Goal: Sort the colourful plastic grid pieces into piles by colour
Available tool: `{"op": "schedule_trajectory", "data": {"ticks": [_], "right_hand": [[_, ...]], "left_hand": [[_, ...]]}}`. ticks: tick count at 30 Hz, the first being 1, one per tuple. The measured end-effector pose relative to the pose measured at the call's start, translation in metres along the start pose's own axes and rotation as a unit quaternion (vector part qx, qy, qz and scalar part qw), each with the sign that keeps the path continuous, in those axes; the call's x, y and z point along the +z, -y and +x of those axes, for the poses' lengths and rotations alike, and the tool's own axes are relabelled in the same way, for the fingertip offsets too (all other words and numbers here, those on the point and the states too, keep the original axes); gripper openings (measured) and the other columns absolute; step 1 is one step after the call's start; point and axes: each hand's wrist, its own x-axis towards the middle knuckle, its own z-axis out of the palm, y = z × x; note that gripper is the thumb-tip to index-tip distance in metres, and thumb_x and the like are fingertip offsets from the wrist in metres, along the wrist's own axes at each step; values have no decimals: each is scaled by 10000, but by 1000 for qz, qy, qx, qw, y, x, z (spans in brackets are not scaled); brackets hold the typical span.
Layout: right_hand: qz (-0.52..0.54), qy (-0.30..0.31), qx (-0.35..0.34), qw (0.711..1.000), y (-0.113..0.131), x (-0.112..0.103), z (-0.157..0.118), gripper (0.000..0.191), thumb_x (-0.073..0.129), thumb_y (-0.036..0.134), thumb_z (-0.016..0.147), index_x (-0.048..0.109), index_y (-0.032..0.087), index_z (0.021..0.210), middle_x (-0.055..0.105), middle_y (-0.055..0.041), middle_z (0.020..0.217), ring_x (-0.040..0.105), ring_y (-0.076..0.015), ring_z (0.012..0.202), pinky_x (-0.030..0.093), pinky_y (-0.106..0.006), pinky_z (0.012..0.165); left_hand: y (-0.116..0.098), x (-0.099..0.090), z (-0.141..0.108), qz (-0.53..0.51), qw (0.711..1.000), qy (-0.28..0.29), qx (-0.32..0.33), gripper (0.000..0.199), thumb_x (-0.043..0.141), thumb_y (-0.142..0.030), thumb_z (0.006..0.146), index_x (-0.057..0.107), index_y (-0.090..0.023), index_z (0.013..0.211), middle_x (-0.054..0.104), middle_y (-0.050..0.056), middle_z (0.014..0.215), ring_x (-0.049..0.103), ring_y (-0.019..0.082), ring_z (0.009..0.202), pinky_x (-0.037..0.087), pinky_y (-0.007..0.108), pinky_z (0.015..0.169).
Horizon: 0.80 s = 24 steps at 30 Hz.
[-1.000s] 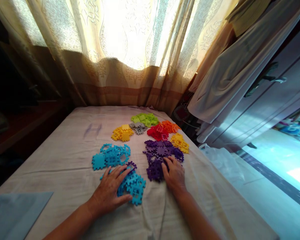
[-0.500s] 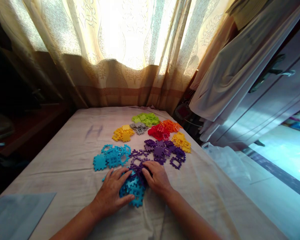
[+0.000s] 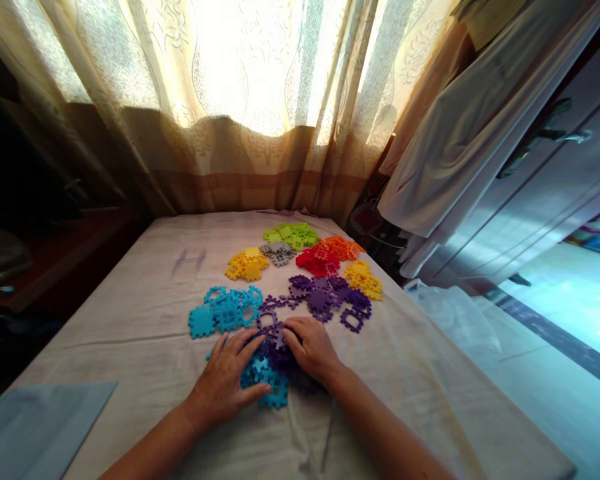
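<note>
My left hand (image 3: 225, 373) lies with spread fingers against the near blue interlocking pieces (image 3: 277, 390), partly covering them. My right hand (image 3: 313, 350) curls over near purple interlocking pieces (image 3: 275, 333), its thumb and fingers bent on them; the pieces under the palm are hidden. These purple pieces overlap the near blue ones between my hands. Just beyond my left hand sits another blue pile (image 3: 227, 313). A bigger purple pile (image 3: 320, 300) spreads ahead of my right hand.
Yellow pieces (image 3: 247, 265), grey pieces (image 3: 278, 253), green pieces (image 3: 291, 235), red pieces (image 3: 317, 261), orange pieces (image 3: 343, 247) and a second yellow pile (image 3: 364, 280) lie farther back on the cloth-covered surface (image 3: 145, 320). A grey-blue sheet (image 3: 40, 427) rests at the near left.
Purple pieces under my right hand have come nearer to me, now covering more of the near blue pile. My left hand has hardly moved.
</note>
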Motion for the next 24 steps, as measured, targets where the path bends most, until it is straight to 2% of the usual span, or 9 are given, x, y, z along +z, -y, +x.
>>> {"op": "schedule_trajectory", "data": {"ticks": [3,6,8,10,12,14,15,18,24], "right_hand": [[-2,-8,0,1000,-4,-3,6,241,505,312,937,711,246,1043,724,-47,1085,638,-186,1028,460,-323,907],[-25,-1,-7,1000,-4,-5,24,220,554,295,905,718,256,1047,716,-53,1115,629,-202,1068,459,-344,926],[-30,12,-27,999,3,-2,41,242,598,276,871,708,259,1086,699,-59,1154,616,-210,1096,452,-351,952],[-46,38,-55,997,16,6,58,342,658,280,823,678,255,1163,661,-83,1226,595,-231,1136,443,-366,977],[-77,78,-73,991,29,15,74,544,737,317,747,612,257,1273,610,-118,1298,581,-272,1160,449,-402,976],[-106,116,-81,984,39,25,86,694,790,343,681,557,291,1333,603,-120,1302,595,-296,1133,462,-430,950],[-113,130,-85,981,42,30,91,709,801,345,666,554,311,1331,620,-107,1275,610,-295,1104,470,-431,933],[-99,143,-109,979,44,45,103,627,795,308,671,608,298,1270,666,-87,1178,636,-286,1038,491,-402,884],[-62,126,-138,980,39,70,126,592,752,198,696,616,227,1272,686,-73,1116,642,-271,984,513,-356,820]], "left_hand": [[1,-5,-2,0,1000,-13,5,718,574,-624,804,424,-308,1431,513,89,1431,479,313,1294,301,557,1123],[9,-13,-1,8,999,-41,-2,620,541,-575,849,453,-322,1408,515,81,1427,482,297,1291,300,543,1124],[22,-21,3,25,997,-69,-25,534,511,-514,885,480,-325,1384,522,82,1416,472,290,1302,288,543,1126],[42,-29,8,52,992,-87,-75,527,512,-484,886,479,-317,1385,482,102,1452,418,311,1349,261,577,1122],[64,-37,13,74,983,-74,-148,648,567,-506,836,418,-294,1430,376,141,1525,323,352,1408,242,620,1105],[84,-42,18,70,977,-20,-198,819,623,-542,770,326,-263,1480,297,178,1560,268,372,1433,237,638,1095],[93,-42,20,61,976,12,-207,883,638,-555,745,286,-252,1497,284,189,1564,259,372,1437,235,637,1096],[111,-37,24,40,979,63,-188,923,633,-567,740,236,-254,1513,291,185,1562,264,357,1439,224,621,1109],[137,-22,33,24,990,21,-140,800,566,-559,809,283,-256,1492,380,157,1523,349,321,1401,258,563,1117]]}}
